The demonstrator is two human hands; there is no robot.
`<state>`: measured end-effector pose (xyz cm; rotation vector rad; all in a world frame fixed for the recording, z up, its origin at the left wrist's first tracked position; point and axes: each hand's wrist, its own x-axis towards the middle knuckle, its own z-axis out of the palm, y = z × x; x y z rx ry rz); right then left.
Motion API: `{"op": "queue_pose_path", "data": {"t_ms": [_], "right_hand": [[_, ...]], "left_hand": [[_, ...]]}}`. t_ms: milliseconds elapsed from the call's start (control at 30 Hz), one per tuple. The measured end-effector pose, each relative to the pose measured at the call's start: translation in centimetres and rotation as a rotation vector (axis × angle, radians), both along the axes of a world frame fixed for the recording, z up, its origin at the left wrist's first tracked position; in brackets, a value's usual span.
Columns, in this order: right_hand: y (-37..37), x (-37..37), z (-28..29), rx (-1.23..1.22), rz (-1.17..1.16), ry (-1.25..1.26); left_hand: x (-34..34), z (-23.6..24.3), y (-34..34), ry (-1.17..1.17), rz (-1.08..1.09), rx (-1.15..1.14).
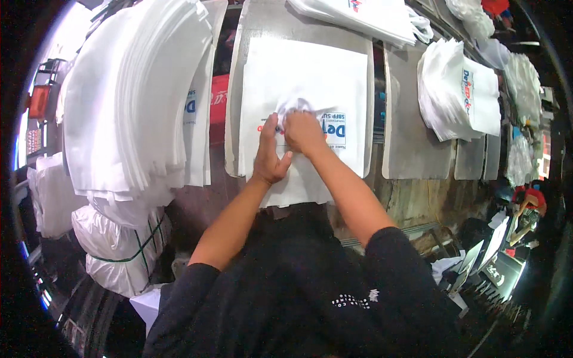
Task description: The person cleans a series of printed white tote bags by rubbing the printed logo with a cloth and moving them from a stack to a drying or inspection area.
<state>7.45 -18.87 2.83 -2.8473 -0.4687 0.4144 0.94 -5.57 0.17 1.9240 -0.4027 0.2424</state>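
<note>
A white printed fabric bag (304, 65) lies flat on a grey board in front of me, with blue and red print partly covered by my hands. My right hand (303, 132) is closed in a fist and presses on the print. A crumpled, pale lavender-white cloth (294, 105) bunches up at its knuckles; whether it is a separate rag or a fold of the bag is hard to make out. Beside it, my left hand (271, 156) rests edge-on against the bag, fingers stretched out and thumb apart, holding nothing.
A thick stack of white fabric sheets (137, 95) hangs over the left board. To the right, a printed bag pile (459, 92) sits on another grey board (415, 155). More folded bags (364, 18) lie at the far edge. A tied white bundle (122, 247) stands lower left.
</note>
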Motion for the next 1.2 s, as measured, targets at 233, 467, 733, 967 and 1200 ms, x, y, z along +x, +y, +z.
{"op": "queue_pose_path", "data": {"t_ms": [233,467,733,967,1200], "right_hand": [[1.3,-2.1,0.1,0.063,-0.120,0.007],[4.1,-2.0,-0.4,-0.070,-0.048,0.072],[6.9,1.3,0.0,0.161,0.015,-0.066],[-6.2,-0.2,-4.0,-0.119,-0.013,-0.320],[-13.4,-0.3,-3.2,-0.275,-0.272,-0.211]], "left_hand": [[-1.0,0.5,1.5,0.155,0.222,-0.013],[-3.4,0.5,3.4,0.253,0.196,0.900],[-3.0,0.7,2.8,0.264,0.232,0.923],[-2.9,1.0,2.5,0.185,0.215,0.941],[-3.4,0.6,2.8,0.218,0.217,0.975]]}}
